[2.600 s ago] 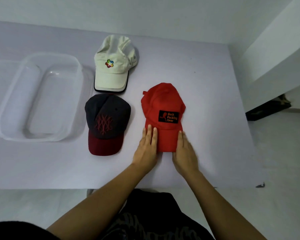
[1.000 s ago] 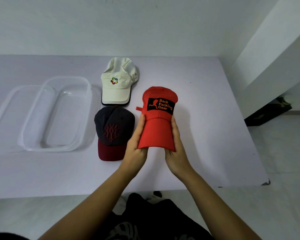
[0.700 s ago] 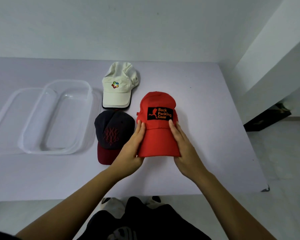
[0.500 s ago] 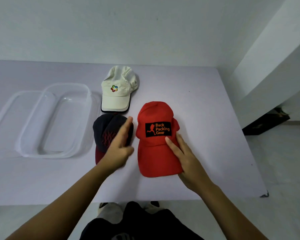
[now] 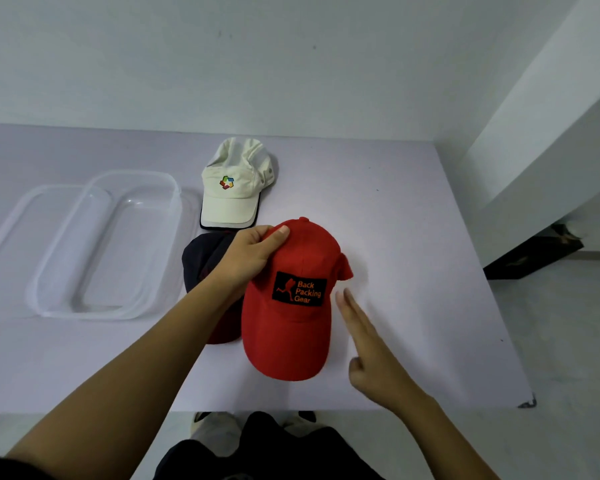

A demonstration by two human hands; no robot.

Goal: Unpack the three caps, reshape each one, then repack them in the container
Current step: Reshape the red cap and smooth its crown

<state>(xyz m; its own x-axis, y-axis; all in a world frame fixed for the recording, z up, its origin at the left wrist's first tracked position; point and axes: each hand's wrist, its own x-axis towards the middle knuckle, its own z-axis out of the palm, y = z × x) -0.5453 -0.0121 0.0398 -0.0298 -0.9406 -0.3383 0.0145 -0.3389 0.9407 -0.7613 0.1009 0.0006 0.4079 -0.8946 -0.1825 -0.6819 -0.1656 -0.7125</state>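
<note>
The red cap with a black patch lies near the table's front edge, brim toward me. My left hand grips the left side of its crown, thumb on top. Just right of the cap, my right hand is off it, two fingers stretched out and holding nothing. A dark navy cap with a maroon brim sits left of the red one, mostly hidden by my left arm. The cream cap lies behind them. At the left stands the clear plastic container, with nothing in it.
A clear lid lies flat beside and partly under the container at far left. The lilac table ends at a white wall behind and a white pillar on the right. A dark object sits on the floor to the right.
The red cap was lifted, then set back down on the table. My left hand crossed from over the dark cap onto the red cap's crown. My right hand let go and drew back.
</note>
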